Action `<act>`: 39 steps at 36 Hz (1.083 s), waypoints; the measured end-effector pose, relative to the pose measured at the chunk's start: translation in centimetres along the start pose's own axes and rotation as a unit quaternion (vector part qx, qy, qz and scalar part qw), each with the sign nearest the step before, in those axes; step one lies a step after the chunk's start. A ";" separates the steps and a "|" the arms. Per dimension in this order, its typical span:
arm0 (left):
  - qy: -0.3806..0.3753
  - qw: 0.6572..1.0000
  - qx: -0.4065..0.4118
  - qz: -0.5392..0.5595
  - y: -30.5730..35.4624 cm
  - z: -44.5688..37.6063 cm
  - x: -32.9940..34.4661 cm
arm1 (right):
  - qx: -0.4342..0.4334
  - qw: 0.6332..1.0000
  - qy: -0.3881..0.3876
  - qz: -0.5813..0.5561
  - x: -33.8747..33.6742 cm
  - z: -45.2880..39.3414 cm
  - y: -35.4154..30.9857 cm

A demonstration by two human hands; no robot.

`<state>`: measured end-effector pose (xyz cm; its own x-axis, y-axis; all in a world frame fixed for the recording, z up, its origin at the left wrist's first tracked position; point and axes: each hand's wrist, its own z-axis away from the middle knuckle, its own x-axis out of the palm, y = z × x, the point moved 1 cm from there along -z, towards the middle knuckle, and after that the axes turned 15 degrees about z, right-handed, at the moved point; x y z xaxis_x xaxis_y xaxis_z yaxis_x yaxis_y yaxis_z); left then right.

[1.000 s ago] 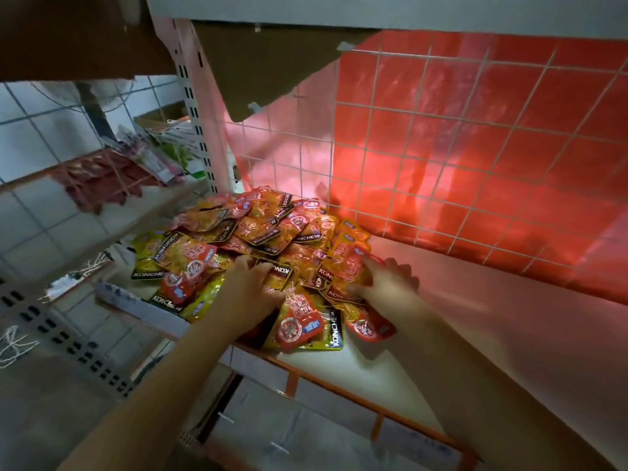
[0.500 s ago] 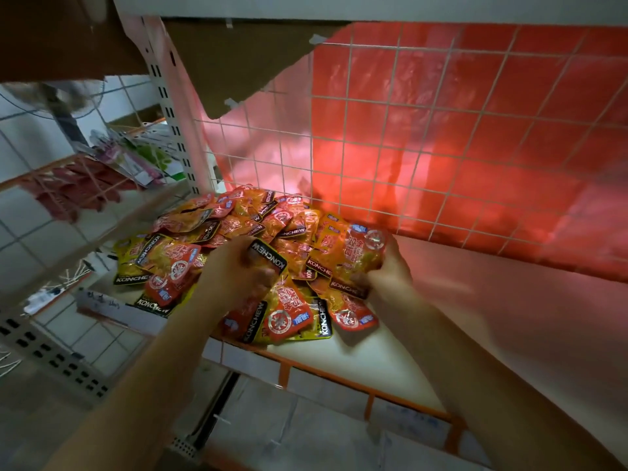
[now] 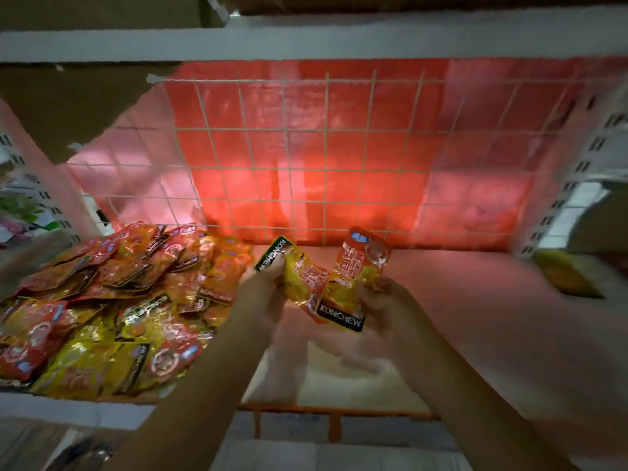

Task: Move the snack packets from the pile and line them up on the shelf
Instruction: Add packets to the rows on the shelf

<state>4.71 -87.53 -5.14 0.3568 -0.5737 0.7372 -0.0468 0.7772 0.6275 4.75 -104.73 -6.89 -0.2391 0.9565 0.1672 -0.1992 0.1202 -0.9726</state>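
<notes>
The left hand [image 3: 263, 300] is raised above the shelf [image 3: 458, 300] near the middle of the view, its fingers curled round 1 packet [image 3: 295, 270]. That packet is yellow and red, and its black "KONCHEW" strip points up toward 11 o'clock. The right hand [image 3: 384, 304] is just beside it at 3 o'clock and grips a second packet [image 3: 356, 273], which stands nearly upright with its red top toward 12 o'clock and its black strip at the bottom. The 2 packets overlap between the hands, and both are lifted off the shelf.

The pile [image 3: 112, 300] lies on the shelf at 9 o'clock from the hands: many yellow and red packets heaped loosely, overlapping at all angles, reaching from the front edge back to the wire grid [image 3: 306, 158]. The nearest packets of the pile lie just beside the left wrist.

The wire grid stands at the back of the shelf at 12 o'clock, with a red sheet [image 3: 339, 130] behind it and torn brown cardboard [image 3: 68, 107] across its top left corner. A white board [image 3: 306, 42] runs across the top of the view. At 3 o'clock from the hands, well apart from them, a blurred yellow thing [image 3: 567, 277] lies flat on the shelf; what it is cannot be told. The shelf's front edge has an orange rail [image 3: 336, 414].
</notes>
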 end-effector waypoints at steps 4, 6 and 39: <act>-0.005 0.997 -0.051 0.049 -5.9 0.2 3.4 | -0.010 0.996 0.082 -0.018 -5.1 2.4 -1.0; -0.011 0.996 -0.079 0.040 -8.5 0.8 5.2 | -0.025 0.991 0.134 0.004 -8.2 3.4 -1.6; -0.224 0.915 -0.146 -0.301 -34.9 8.3 22.4 | 0.059 0.732 0.315 0.602 -45.1 13.3 -6.0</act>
<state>6.58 -129.64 -8.48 -0.1860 -0.9179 0.3504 0.3075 0.2843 0.9081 4.12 -152.11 -6.47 0.1682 0.2878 -0.9428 -0.2941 -0.8982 -0.3266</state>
